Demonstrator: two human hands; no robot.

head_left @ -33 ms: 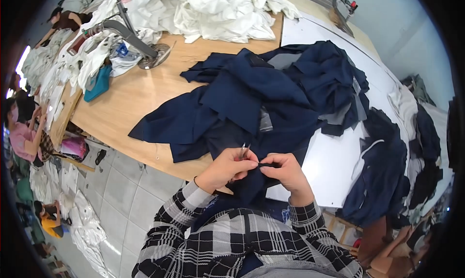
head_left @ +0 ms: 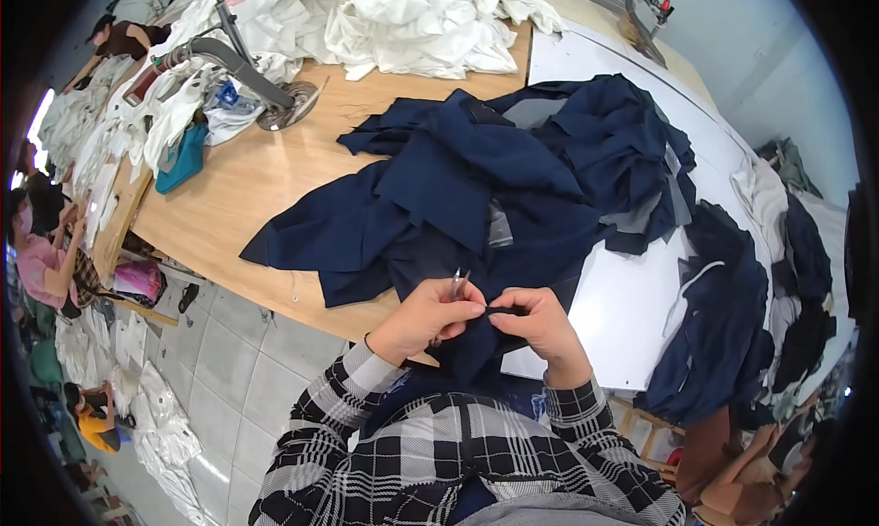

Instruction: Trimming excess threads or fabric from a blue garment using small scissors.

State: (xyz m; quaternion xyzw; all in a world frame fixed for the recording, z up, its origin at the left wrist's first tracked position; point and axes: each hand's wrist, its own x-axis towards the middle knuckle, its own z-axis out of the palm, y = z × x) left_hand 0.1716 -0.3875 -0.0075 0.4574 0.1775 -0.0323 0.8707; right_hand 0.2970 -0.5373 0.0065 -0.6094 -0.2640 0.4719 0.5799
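A navy garment (head_left: 435, 192) lies heaped over the table in front of me, grey lining showing in places, and its near end hangs toward my lap. My left hand (head_left: 419, 317) is closed, pinching a bit of this cloth between thumb and forefinger. Thread snips (head_left: 459, 284) are also tucked in that hand, their metal tips pointing up. Close beside it, my right hand (head_left: 542, 326) pinches the same small fold of cloth. The fingertips of both hands nearly meet there. The snips' handles are hidden in my palm.
White garments (head_left: 412, 27) are piled at the far side of the wooden tabletop (head_left: 339, 100). A metal stand (head_left: 233, 64) rises at the far left. To the right are a white board (head_left: 604, 311) and more navy garments (head_left: 710, 334). Co-workers sit at the left, one in pink (head_left: 46, 265).
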